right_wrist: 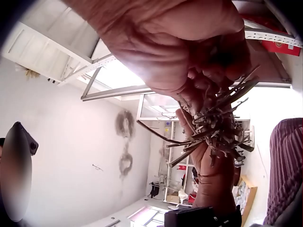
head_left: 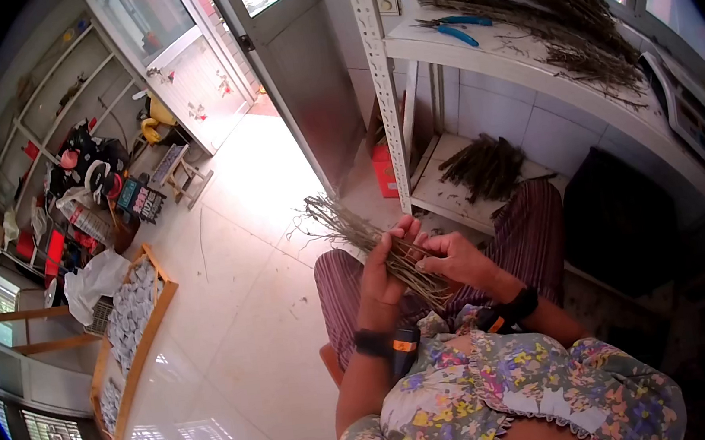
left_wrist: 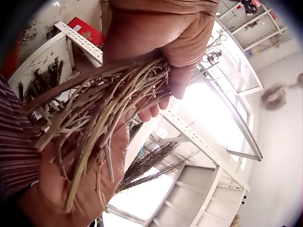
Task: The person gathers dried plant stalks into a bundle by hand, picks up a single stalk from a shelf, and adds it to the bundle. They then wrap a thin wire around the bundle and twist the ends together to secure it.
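Above the lap, a bundle of dried plant stems [head_left: 353, 228] slants with its bushy, branching tops up and to the left. My left hand [head_left: 386, 273] grips it around the middle, thumb lying along the stems. On the other side my right hand [head_left: 462, 261] pinches at stems near the lower part of the bundle. The left wrist view shows the loose lower stem ends [left_wrist: 94, 113] fanning out between both hands. Seen end-on in the right wrist view, the cut stem ends [right_wrist: 218, 132] stick out unevenly beside the right hand's curled fingers.
Pliers with blue handles [head_left: 459, 27] lie on the upper shelf [head_left: 490, 55], beside long dried branches [head_left: 537, 8]. A dark heap of short stems [head_left: 485, 166] sits on the lower shelf. A red box [head_left: 384, 171] stands behind the shelf post. On the left floor is a wooden-framed tray [head_left: 167, 286].
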A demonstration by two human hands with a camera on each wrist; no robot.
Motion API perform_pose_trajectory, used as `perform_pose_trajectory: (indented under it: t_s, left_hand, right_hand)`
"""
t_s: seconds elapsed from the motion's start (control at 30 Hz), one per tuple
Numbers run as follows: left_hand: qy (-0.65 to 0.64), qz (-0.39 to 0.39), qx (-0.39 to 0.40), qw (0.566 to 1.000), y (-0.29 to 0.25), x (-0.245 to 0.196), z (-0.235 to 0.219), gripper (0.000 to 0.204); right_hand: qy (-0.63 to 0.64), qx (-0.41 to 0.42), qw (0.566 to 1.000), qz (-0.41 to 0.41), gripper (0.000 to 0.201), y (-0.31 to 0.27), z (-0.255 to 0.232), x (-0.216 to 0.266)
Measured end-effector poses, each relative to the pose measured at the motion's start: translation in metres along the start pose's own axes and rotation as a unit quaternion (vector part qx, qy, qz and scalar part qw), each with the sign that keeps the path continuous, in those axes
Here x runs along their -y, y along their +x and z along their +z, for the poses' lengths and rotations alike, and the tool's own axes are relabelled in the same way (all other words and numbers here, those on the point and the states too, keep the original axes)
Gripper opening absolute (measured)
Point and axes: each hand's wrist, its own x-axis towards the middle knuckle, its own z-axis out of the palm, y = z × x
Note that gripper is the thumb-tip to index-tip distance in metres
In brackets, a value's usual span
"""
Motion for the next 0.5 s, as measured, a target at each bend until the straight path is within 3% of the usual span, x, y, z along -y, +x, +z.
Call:
perform_pose_trajectory:
  t_s: [0.27,0.47,0.5]
  left_hand:
    - [0.003,-0.005,-0.030,1.000,-0.0005,0.0015,-0.0023,0.024]
    - [0.002,-0.016,-0.053,0.998,-0.0005,0.0000,-0.0050,0.030]
    - [0.002,-0.019,-0.059,0.998,-0.0005,-0.0002,-0.0052,0.031]
  right_hand:
    - [-0.023,-0.001,1.000,-0.018,0.020,0.0012,0.0004,-0.0012]
    - [0.050,0.003,0.998,0.028,0.022,-0.0005,0.0015,0.0034]
    - [0.018,-0.004,1.000,0.015,0.022,-0.0007,0.0006,0.0050]
